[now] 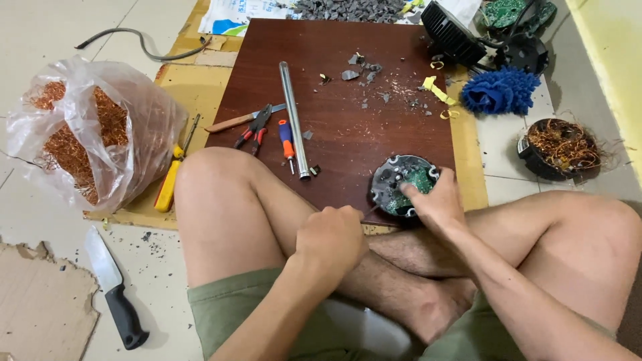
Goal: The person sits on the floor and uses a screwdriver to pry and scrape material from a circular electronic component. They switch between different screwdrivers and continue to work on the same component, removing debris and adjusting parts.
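My right hand (435,200) is pressed down on the near right edge of a round black motor housing (403,185), fingers curled over its rim to pin it against the board; a green circuit board shows inside it, under grey crumbled filler. My left hand (332,237) is closed in a fist around a thin tool whose handle is hidden in the palm; only a short dark tip pokes out toward the housing, and I cannot tell what kind of tool it is. The housing sits at the near edge of a dark brown wooden board (334,120), just beyond my crossed legs, directly under the right hand and just to the right of the left fist. Farther up the board lie a long metal tube (293,120), a small screwdriver with an orange and blue handle (286,142) touching it, red-handled pliers (253,131) and a wooden-handled tool (234,122). Grey chips (364,70) are scattered near the far end, with bits of yellow tape (438,90) at the right edge. Off the board to the left sit a clear plastic bag of copper wire (87,134), a yellow-handled screwdriver (170,177) and a black-handled knife (114,291). To the right are a blue chenille mitt (501,90) and another black housing full of copper winding (558,147).
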